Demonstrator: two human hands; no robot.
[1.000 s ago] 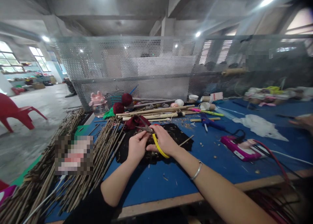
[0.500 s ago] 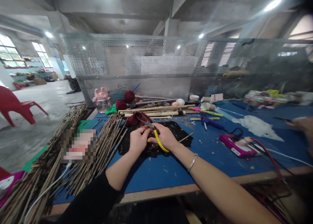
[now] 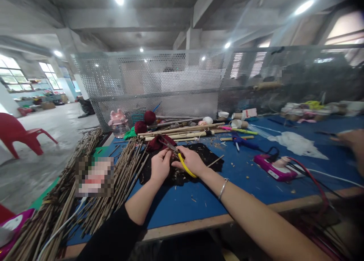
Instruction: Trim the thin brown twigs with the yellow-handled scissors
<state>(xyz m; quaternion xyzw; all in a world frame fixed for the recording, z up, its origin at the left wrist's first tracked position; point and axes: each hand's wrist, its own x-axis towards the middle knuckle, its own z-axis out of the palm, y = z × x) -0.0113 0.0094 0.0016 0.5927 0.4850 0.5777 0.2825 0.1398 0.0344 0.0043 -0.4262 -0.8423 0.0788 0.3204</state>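
Note:
My right hand (image 3: 190, 159) holds yellow-handled scissors (image 3: 185, 165), their blades pointing up and left, slightly apart. Close beside it, my left hand (image 3: 160, 163) has its fingers pinched together; what they hold is too small to make out. Both hands are over a black cloth (image 3: 209, 153) strewn with small brown scraps. Dark red material (image 3: 158, 142) lies just beyond the blades. A thin stick (image 3: 216, 161) rests on the cloth's right side.
Bundled twigs (image 3: 121, 177) cover the left of the blue table (image 3: 182, 211). Behind are red yarn balls (image 3: 140, 127), pale sticks (image 3: 182, 131) and a blue glue gun (image 3: 243, 141). A purple power strip (image 3: 274, 168) and another person's hand (image 3: 354, 141) are on the right.
The camera view has shifted slightly. My hands stay close together over the cloth, with the scissors still in my right hand and their blades at a slightly different angle.

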